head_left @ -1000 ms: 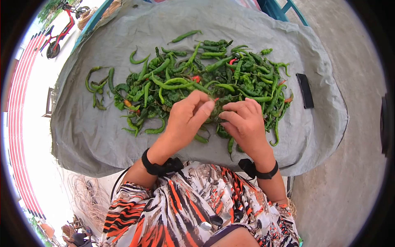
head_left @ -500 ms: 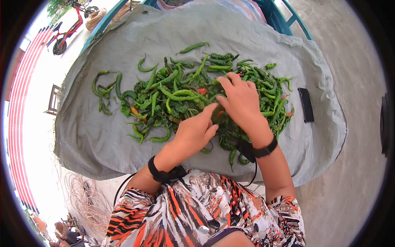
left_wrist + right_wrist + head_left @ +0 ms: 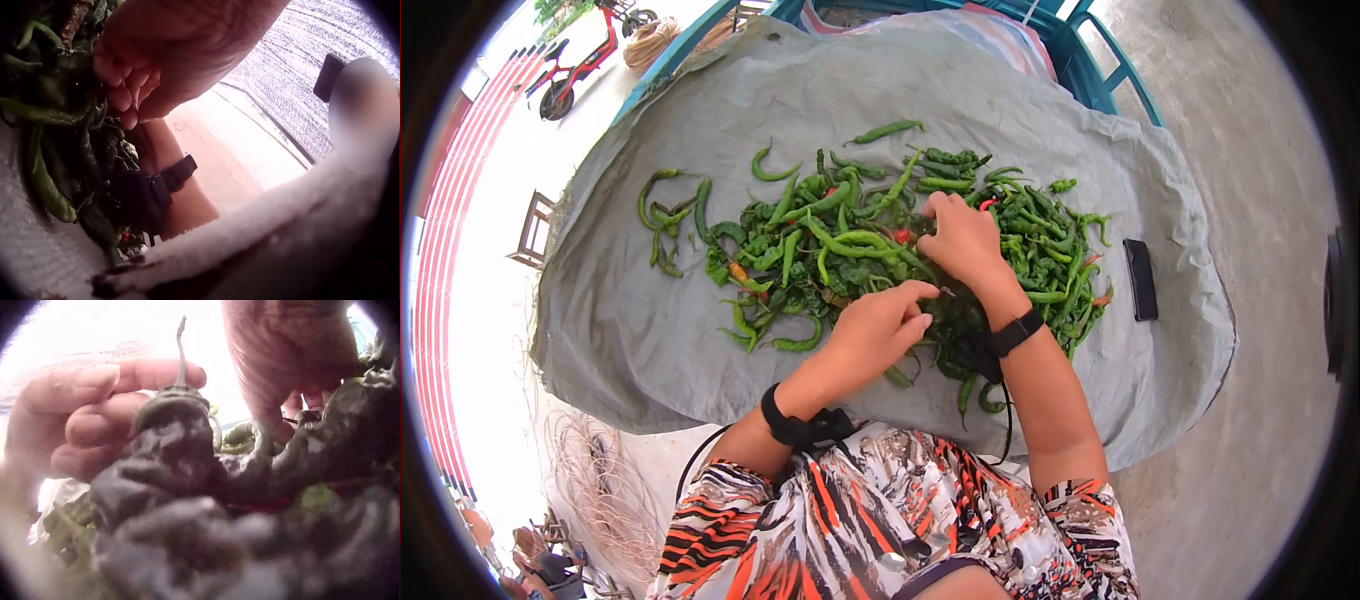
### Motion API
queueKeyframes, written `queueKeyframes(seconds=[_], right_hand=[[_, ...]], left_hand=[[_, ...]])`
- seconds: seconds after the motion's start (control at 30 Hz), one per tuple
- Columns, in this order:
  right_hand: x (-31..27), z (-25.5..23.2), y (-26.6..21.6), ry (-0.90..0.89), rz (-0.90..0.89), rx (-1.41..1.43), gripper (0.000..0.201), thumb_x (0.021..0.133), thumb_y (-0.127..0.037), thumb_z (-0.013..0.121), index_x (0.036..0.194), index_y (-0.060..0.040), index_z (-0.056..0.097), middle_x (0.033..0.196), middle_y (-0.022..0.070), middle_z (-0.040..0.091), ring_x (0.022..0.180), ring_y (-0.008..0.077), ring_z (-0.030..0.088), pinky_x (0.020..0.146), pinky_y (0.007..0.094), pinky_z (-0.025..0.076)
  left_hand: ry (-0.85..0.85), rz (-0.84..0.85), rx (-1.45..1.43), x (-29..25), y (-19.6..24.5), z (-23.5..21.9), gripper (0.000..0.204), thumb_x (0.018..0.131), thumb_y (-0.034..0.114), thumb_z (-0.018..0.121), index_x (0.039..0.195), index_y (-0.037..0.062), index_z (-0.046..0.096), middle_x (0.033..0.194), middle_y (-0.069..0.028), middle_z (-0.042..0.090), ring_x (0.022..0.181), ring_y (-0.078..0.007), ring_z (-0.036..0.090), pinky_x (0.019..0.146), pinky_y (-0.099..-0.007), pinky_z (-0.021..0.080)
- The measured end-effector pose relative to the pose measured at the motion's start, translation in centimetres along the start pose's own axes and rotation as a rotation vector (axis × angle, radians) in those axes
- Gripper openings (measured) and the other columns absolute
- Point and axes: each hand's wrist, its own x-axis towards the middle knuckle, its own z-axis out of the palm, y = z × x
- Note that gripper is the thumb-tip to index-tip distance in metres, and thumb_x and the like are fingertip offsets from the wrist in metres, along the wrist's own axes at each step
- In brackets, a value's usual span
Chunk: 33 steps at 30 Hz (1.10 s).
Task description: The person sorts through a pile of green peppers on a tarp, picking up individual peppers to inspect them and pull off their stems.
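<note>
Green peppers [image 3: 840, 240], with a few red ones [image 3: 902, 236], lie in a loose pile on a grey cloth [image 3: 700, 350]. At the pile's front edge, my left hand [image 3: 872, 335] is held with its index finger stretched out and the other fingers loosely curled; nothing shows in its grip in the left wrist view [image 3: 181, 56]. My right hand [image 3: 965, 240] reaches down beside the red pepper, fingers bent over the pile. In the right wrist view, that hand [image 3: 290, 356] has its fingertips by a curled green pepper [image 3: 240, 437]; whether they pinch it is hidden.
A black phone [image 3: 1141, 280] lies on the cloth at the right. Behind the cloth is a blue metal frame [image 3: 1115, 65] with striped fabric [image 3: 1025, 45]. A few peppers [image 3: 662, 215] lie apart at the left. A red scooter [image 3: 580, 70] stands beyond.
My right hand has moved left across the pile to beside the red pepper, its fingers now bent downward. My left hand has stayed near the front edge. The head view has shifted slightly.
</note>
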Motion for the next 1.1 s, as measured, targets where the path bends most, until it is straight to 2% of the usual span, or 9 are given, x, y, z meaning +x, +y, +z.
queueKeyframes(seconds=[0.17,0.27,0.37,0.43,0.53,0.7,0.8,0.83,1.1], right_hand=[[-0.5,1.0,-0.1,0.017,-0.037,-0.039,0.031,0.073,-0.019,0.068,0.101,-0.0105,0.059,0.105,0.0109,0.062,0.096,0.0330,0.061,0.082,0.0463,0.044],[-1.0,-0.1,0.0,0.045,-0.005,0.243,0.030,0.073,-0.011,0.068,0.101,-0.0083,0.058,0.103,0.0124,0.061,0.096,0.0347,0.061,0.080,0.0461,0.046],[-2.5,-1.3,-0.2,0.306,-0.126,0.413,0.030,0.073,-0.003,0.067,0.102,-0.0052,0.058,0.102,0.0139,0.059,0.093,0.0360,0.060,0.078,0.0428,0.048],[-4.5,-3.6,-1.9,0.349,-0.125,0.508,0.030,0.074,0.000,0.067,0.103,-0.0045,0.059,0.103,0.0142,0.059,0.094,0.0343,0.060,0.079,0.0402,0.049],[-7.1,-4.8,-3.4,0.404,-0.180,0.529,0.032,0.074,0.003,0.067,0.104,-0.0041,0.060,0.106,0.0140,0.058,0.096,0.0318,0.060,0.082,0.0369,0.049],[-10.3,-4.5,-4.3,0.395,-0.143,0.614,0.035,0.073,0.003,0.072,0.105,-0.0036,0.061,0.111,0.0123,0.059,0.104,0.0288,0.059,0.089,0.0348,0.048],[-11.3,-3.4,-2.8,0.333,-0.066,0.964,0.031,0.076,0.002,0.073,0.105,-0.0035,0.062,0.113,0.0090,0.059,0.106,0.0224,0.059,0.090,0.0313,0.047],[-11.8,-3.7,-2.9,0.275,-0.002,1.248,0.024,0.082,0.001,0.071,0.104,-0.0042,0.064,0.116,0.0049,0.058,0.107,0.0145,0.056,0.089,0.0272,0.045],[-12.6,-4.5,-1.3,0.378,0.008,1.483,0.018,0.091,0.004,0.062,0.108,-0.0008,0.062,0.121,0.0066,0.056,0.103,0.0137,0.058,0.092,0.0301,0.051]], left_hand=[[-0.006,0.012,-0.078,0.1,0.0,-0.2,0.028,0.092,0.008,0.061,0.119,0.0018,0.058,0.073,-0.0019,0.056,0.062,-0.0083,0.050,0.058,-0.0269,0.044],[0.038,0.000,-0.136,0.0,0.0,-0.3,0.028,0.094,0.010,0.060,0.121,0.0020,0.058,0.075,-0.0010,0.056,0.063,-0.0075,0.051,0.058,-0.0245,0.044],[0.131,-0.096,-0.305,0.0,0.3,-0.8,0.032,0.096,0.014,0.060,0.125,0.0027,0.054,0.079,0.0001,0.057,0.063,-0.0055,0.052,0.056,-0.0210,0.043],[0.219,-0.149,-0.380,-0.1,1.4,-1.5,0.036,0.097,0.017,0.060,0.129,0.0036,0.051,0.081,0.0008,0.057,0.063,-0.0042,0.052,0.055,-0.0190,0.043],[0.332,-0.018,-0.598,0.0,1.8,-1.4,0.038,0.098,0.020,0.060,0.131,0.0033,0.049,0.082,0.0008,0.057,0.062,-0.0037,0.052,0.054,-0.0188,0.042],[0.269,-0.019,-0.543,0.2,1.0,-1.0,0.024,0.104,0.020,0.048,0.122,0.0053,0.053,0.080,-0.0020,0.062,0.062,-0.0051,0.050,0.055,-0.0185,0.041],[0.224,-0.063,-0.874,0.4,0.4,-1.1,0.022,0.104,0.022,0.047,0.116,0.0064,0.056,0.081,-0.0030,0.063,0.059,-0.0056,0.049,0.055,-0.0182,0.039],[0.204,-0.112,-0.942,0.4,0.5,-1.2,0.022,0.104,0.023,0.046,0.114,0.0071,0.058,0.080,-0.0028,0.063,0.060,-0.0059,0.048,0.055,-0.0192,0.038],[0.107,-0.080,-0.633,0.4,0.1,-1.1,0.022,0.104,0.023,0.047,0.118,0.0085,0.055,0.074,0.0001,0.060,0.061,-0.0042,0.048,0.056,-0.0178,0.037]])
